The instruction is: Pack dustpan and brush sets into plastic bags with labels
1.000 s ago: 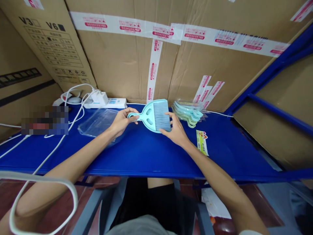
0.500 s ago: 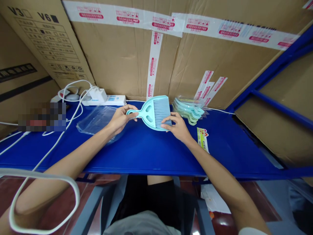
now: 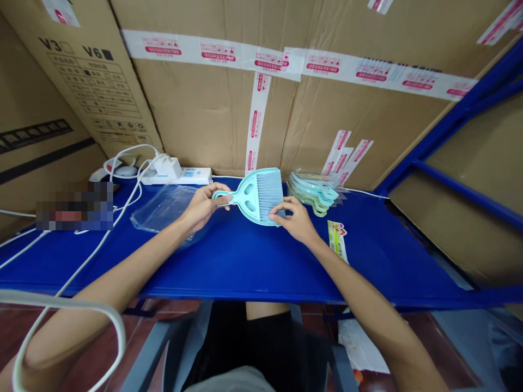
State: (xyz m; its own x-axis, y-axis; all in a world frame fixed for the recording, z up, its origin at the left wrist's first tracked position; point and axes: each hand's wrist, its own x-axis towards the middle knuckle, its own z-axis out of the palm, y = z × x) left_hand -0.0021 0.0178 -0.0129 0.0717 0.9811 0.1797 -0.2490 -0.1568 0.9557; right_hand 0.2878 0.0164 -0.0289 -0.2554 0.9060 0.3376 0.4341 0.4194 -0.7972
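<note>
A light turquoise dustpan (image 3: 261,173) with a small hand brush (image 3: 267,193) nested in it is held up over the blue table. My left hand (image 3: 206,206) is closed round the handles at the left end. At the other end, my right hand (image 3: 295,219) pinches the lower right corner, thumb and forefinger at the bristle tips and the dustpan's edge. Just right of the set lies a stack of bagged dustpan sets (image 3: 312,190) in turquoise and green. Clear plastic bags (image 3: 159,209) lie beside and partly behind my left hand.
A printed card (image 3: 337,239) lies near my right forearm. At the back left stands a white power strip (image 3: 196,175) with a plug; a white cable (image 3: 87,264) loops across my left forearm. Cardboard (image 3: 204,103) walls the back, and a blue metal frame (image 3: 437,147) rises at right.
The view has tilted slightly up, so everything sits a little lower in the picture. Both hands keep their hold on the dustpan and brush, with hardly any movement.
</note>
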